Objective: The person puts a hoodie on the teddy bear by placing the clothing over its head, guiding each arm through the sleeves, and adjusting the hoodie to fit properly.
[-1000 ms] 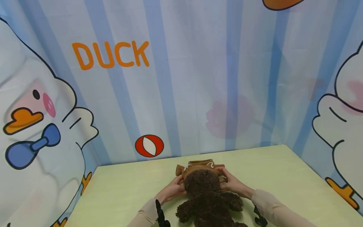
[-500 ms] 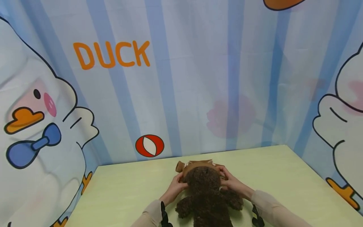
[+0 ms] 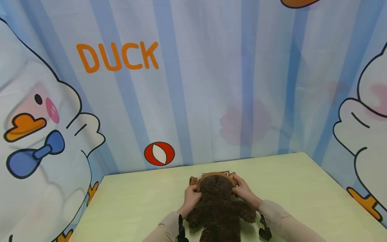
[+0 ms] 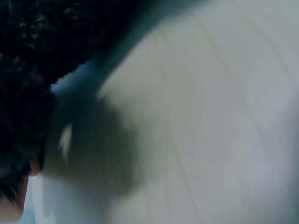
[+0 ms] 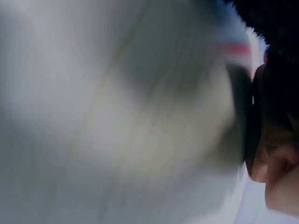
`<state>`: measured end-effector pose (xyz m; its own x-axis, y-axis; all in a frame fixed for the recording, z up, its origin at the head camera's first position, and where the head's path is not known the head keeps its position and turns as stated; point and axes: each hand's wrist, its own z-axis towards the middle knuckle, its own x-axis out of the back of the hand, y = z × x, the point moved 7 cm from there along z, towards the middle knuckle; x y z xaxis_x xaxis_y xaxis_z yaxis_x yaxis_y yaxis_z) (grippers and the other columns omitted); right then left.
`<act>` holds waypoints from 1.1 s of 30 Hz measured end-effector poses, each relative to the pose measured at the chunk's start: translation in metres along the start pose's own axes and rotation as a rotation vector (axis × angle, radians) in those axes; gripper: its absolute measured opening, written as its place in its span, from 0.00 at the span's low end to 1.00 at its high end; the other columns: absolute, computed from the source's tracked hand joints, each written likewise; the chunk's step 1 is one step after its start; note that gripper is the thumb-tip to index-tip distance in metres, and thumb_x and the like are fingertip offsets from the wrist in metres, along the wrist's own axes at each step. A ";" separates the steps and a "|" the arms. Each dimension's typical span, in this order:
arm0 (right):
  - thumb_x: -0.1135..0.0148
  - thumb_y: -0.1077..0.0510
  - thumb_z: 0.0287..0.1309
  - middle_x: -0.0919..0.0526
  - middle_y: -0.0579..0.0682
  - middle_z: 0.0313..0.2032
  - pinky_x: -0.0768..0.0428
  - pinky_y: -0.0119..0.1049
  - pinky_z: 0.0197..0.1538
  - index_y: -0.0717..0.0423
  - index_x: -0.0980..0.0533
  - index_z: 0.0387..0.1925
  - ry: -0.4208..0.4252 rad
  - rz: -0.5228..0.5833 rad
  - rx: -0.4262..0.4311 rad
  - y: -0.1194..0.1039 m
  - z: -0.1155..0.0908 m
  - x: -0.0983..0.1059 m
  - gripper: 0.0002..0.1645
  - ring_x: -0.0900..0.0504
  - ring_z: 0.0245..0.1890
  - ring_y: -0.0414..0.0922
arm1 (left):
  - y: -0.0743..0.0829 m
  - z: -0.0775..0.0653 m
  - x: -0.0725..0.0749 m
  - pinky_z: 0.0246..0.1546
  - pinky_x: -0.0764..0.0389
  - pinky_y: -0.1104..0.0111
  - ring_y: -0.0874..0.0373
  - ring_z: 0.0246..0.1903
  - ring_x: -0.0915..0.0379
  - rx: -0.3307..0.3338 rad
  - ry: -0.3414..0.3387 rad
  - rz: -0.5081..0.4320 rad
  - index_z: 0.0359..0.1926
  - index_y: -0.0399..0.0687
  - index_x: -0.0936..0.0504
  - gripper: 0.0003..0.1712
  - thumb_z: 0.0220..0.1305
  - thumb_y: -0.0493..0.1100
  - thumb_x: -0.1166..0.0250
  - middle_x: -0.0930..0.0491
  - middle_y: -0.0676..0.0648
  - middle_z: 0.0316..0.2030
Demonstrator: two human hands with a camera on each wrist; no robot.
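A dark brown plush toy (image 3: pixel 220 215) lies on the table with its head toward the back wall. Around the top of its head sits a small brown doll garment (image 3: pixel 208 175) with white cords and a sleeve-like flap at the left. My left hand (image 3: pixel 192 197) pinches the garment's edge on the left side of the head. Opposite it, my right hand (image 3: pixel 243 191) grips the edge on the right. In the left wrist view, dark fur (image 4: pixel 46 42) hides most of the fingers. Curled fingers (image 5: pixel 282 186) show beside the fur in the right wrist view.
The pale yellow-green table (image 3: pixel 136 198) runs back to a striped blue curtain (image 3: pixel 205 84) printed with ducks, which also closes in both sides. A black strap piece (image 3: pixel 264 228) hangs below the right sleeve.
Both hands have drawn slightly closer together. The garment's front edge is pulled wider around the head, and the left hand has shifted from beside the head onto that edge.
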<state>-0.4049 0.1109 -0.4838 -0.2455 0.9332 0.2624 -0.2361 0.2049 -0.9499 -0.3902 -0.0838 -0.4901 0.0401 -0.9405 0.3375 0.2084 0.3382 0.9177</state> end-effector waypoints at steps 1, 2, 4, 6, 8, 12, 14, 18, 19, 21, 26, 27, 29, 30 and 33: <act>0.55 0.77 0.42 0.33 0.48 0.29 0.38 0.33 0.26 0.63 0.33 0.34 0.044 -0.036 0.011 -0.001 0.000 0.002 0.15 0.37 0.26 0.41 | 0.002 -0.001 0.000 0.18 0.37 0.73 0.67 0.15 0.42 -0.024 -0.006 0.008 0.17 0.40 0.27 0.07 0.47 0.29 0.44 0.32 0.54 0.13; 0.55 0.78 0.40 0.32 0.50 0.27 0.38 0.32 0.25 0.64 0.32 0.32 0.085 -0.068 0.021 -0.002 0.000 0.004 0.15 0.37 0.24 0.41 | 0.004 -0.003 0.000 0.20 0.35 0.73 0.69 0.17 0.40 -0.053 -0.016 0.022 0.22 0.38 0.24 0.04 0.49 0.29 0.44 0.28 0.53 0.16; 0.53 0.79 0.39 0.28 0.51 0.25 0.39 0.31 0.23 0.62 0.29 0.31 0.153 -0.153 0.034 -0.003 -0.001 0.007 0.16 0.38 0.19 0.40 | 0.004 -0.007 -0.003 0.19 0.34 0.73 0.70 0.17 0.40 -0.082 -0.078 0.029 0.42 0.33 0.23 0.13 0.54 0.31 0.45 0.28 0.50 0.18; 0.50 0.79 0.39 0.25 0.52 0.24 0.39 0.29 0.23 0.59 0.27 0.31 0.191 -0.264 0.061 -0.005 -0.002 0.010 0.17 0.39 0.18 0.38 | 0.003 -0.010 -0.005 0.18 0.36 0.74 0.71 0.15 0.44 -0.083 -0.125 0.040 0.56 0.29 0.33 0.23 0.58 0.31 0.49 0.29 0.48 0.21; 0.48 0.77 0.39 0.23 0.52 0.24 0.40 0.29 0.22 0.57 0.27 0.34 0.204 -0.361 0.085 -0.009 -0.004 0.012 0.19 0.39 0.16 0.37 | 0.003 -0.013 -0.004 0.17 0.38 0.74 0.71 0.15 0.45 -0.103 -0.135 0.061 0.60 0.28 0.39 0.26 0.60 0.31 0.51 0.30 0.46 0.23; 0.46 0.74 0.44 0.24 0.56 0.37 0.36 0.30 0.20 0.55 0.31 0.46 0.119 -0.351 0.103 -0.013 -0.007 0.016 0.25 0.34 0.19 0.37 | 0.005 -0.011 0.005 0.23 0.33 0.72 0.66 0.22 0.37 -0.129 -0.035 0.077 0.50 0.32 0.33 0.17 0.59 0.33 0.48 0.27 0.40 0.36; 0.47 0.71 0.48 0.26 0.58 0.44 0.31 0.34 0.20 0.55 0.33 0.51 0.071 -0.286 0.090 -0.014 -0.010 0.018 0.25 0.31 0.24 0.39 | 0.006 -0.009 0.009 0.27 0.30 0.71 0.60 0.29 0.33 -0.129 -0.009 0.034 0.47 0.36 0.34 0.14 0.59 0.34 0.47 0.29 0.38 0.39; 0.46 0.68 0.52 0.29 0.60 0.44 0.27 0.37 0.30 0.56 0.31 0.52 0.059 -0.249 0.086 -0.015 -0.014 0.021 0.23 0.28 0.34 0.46 | 0.013 -0.007 0.011 0.38 0.29 0.67 0.50 0.44 0.33 -0.136 -0.043 -0.100 0.53 0.38 0.39 0.19 0.60 0.33 0.48 0.33 0.37 0.47; 0.45 0.68 0.52 0.29 0.60 0.44 0.27 0.36 0.33 0.57 0.30 0.51 0.075 -0.253 0.088 -0.016 -0.015 0.022 0.22 0.28 0.36 0.47 | 0.017 -0.008 0.011 0.38 0.28 0.66 0.48 0.44 0.34 -0.146 -0.059 -0.114 0.54 0.38 0.39 0.20 0.60 0.32 0.48 0.34 0.37 0.47; 0.43 0.68 0.50 0.29 0.58 0.42 0.27 0.34 0.38 0.57 0.28 0.48 0.112 -0.269 0.097 -0.019 -0.016 0.023 0.20 0.27 0.38 0.49 | 0.027 -0.009 0.012 0.38 0.28 0.66 0.47 0.44 0.33 -0.164 -0.085 -0.102 0.53 0.37 0.37 0.20 0.59 0.31 0.47 0.32 0.37 0.46; 0.44 0.71 0.47 0.25 0.53 0.31 0.31 0.31 0.30 0.58 0.26 0.36 0.155 -0.277 0.111 -0.024 -0.016 0.019 0.12 0.30 0.29 0.42 | 0.043 -0.011 0.010 0.29 0.28 0.70 0.57 0.32 0.32 -0.217 -0.094 0.008 0.40 0.35 0.31 0.10 0.56 0.27 0.46 0.30 0.39 0.34; 0.44 0.72 0.46 0.26 0.51 0.28 0.34 0.31 0.29 0.58 0.27 0.33 0.158 -0.286 0.122 -0.026 -0.016 0.017 0.11 0.32 0.27 0.40 | 0.042 -0.011 0.008 0.26 0.30 0.71 0.60 0.28 0.35 -0.241 -0.089 0.035 0.37 0.34 0.33 0.08 0.55 0.26 0.47 0.32 0.41 0.29; 0.46 0.73 0.45 0.32 0.48 0.22 0.39 0.32 0.29 0.56 0.30 0.27 0.165 -0.311 0.161 -0.030 -0.015 0.014 0.10 0.39 0.24 0.37 | 0.039 -0.009 0.003 0.22 0.38 0.72 0.64 0.22 0.44 -0.249 -0.077 0.095 0.33 0.36 0.35 0.07 0.55 0.24 0.48 0.37 0.45 0.22; 0.47 0.74 0.44 0.34 0.46 0.21 0.41 0.32 0.29 0.56 0.31 0.25 0.169 -0.327 0.183 -0.032 -0.014 0.012 0.11 0.41 0.23 0.36 | 0.036 -0.007 0.001 0.21 0.43 0.72 0.65 0.20 0.49 -0.253 -0.073 0.128 0.31 0.36 0.36 0.08 0.54 0.24 0.49 0.41 0.47 0.20; 0.49 0.76 0.41 0.43 0.43 0.16 0.44 0.30 0.28 0.56 0.36 0.19 0.181 -0.363 0.244 -0.035 -0.013 0.009 0.13 0.48 0.19 0.34 | 0.033 -0.006 -0.006 0.21 0.50 0.72 0.65 0.17 0.59 -0.257 -0.054 0.223 0.26 0.40 0.40 0.10 0.54 0.24 0.51 0.50 0.52 0.17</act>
<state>-0.3861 0.1158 -0.4501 0.0561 0.8551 0.5154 -0.4960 0.4719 -0.7289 -0.3780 -0.0672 -0.4626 0.0622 -0.8388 0.5408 0.4398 0.5095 0.7396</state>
